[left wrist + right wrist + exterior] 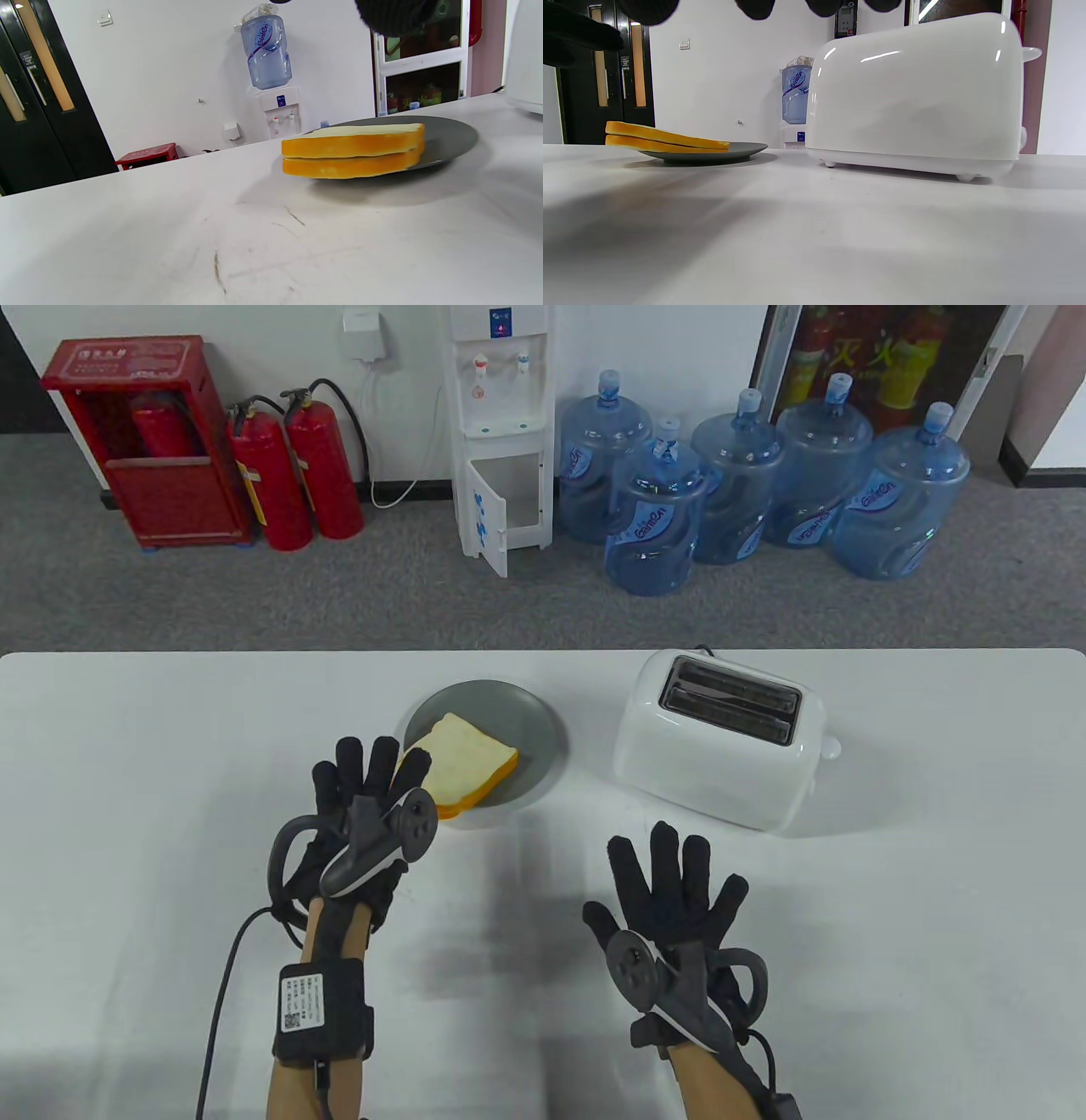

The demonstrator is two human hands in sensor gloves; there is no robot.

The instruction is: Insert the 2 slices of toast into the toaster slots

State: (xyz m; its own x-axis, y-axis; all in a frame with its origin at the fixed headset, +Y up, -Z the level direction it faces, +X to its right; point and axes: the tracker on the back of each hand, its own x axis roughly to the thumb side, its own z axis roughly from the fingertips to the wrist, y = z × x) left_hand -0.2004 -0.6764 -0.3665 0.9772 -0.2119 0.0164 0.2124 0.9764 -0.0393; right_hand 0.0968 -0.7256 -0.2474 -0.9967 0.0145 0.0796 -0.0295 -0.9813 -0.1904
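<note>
Two slices of toast sit stacked on a grey plate, pale on top with bright orange-yellow crusts, the upper slice nearly square over the lower, and the stack overhangs the plate's rim at 7 o'clock. At 3 o'clock from the plate stands the white toaster, glossy and rounded, both slots dark and empty, a small lever knob on its 3 o'clock end. The left hand hovers just at 7 o'clock of the toast, fingers straight and spread, holding nothing; its tracker covers the near corner of the slices in the table view. The right hand is at 7 o'clock of the toaster, fingers fanned wide, empty too. In the wrist views only dark fingertips show along the top edge, and whether either hand touches the table I cannot tell. The white table carries faint scuffs. Beyond it, grey carpet, a water dispenser, blue water jugs and red fire extinguishers against the wall
</note>
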